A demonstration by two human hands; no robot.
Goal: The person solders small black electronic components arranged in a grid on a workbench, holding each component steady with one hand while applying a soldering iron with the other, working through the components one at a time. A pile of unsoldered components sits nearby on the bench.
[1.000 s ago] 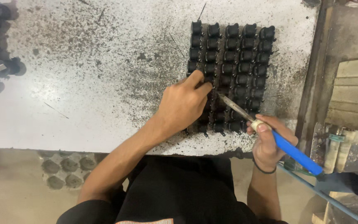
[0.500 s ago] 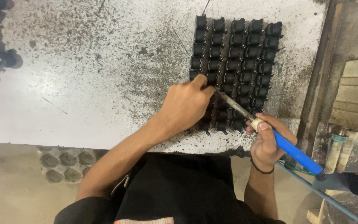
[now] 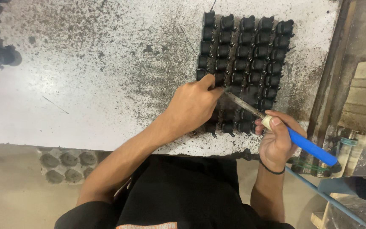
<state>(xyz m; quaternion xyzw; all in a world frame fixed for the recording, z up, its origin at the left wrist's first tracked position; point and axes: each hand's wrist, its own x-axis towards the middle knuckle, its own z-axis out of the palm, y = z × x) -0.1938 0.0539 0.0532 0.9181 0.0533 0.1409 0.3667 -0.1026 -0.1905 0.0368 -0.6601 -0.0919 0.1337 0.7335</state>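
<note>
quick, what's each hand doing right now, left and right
Left hand: fingers curled down, pressing on the grid of small black parts; whether it grips one cannot be told.
Right hand: closed on the blue-handled tool.

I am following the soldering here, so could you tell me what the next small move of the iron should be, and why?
Probably slide the tip of the soldering iron to the neighbouring black part in the grid. The tip now sits right by the left hand, whose fingers press on a part there, while the right hand holds the blue handle.
</note>
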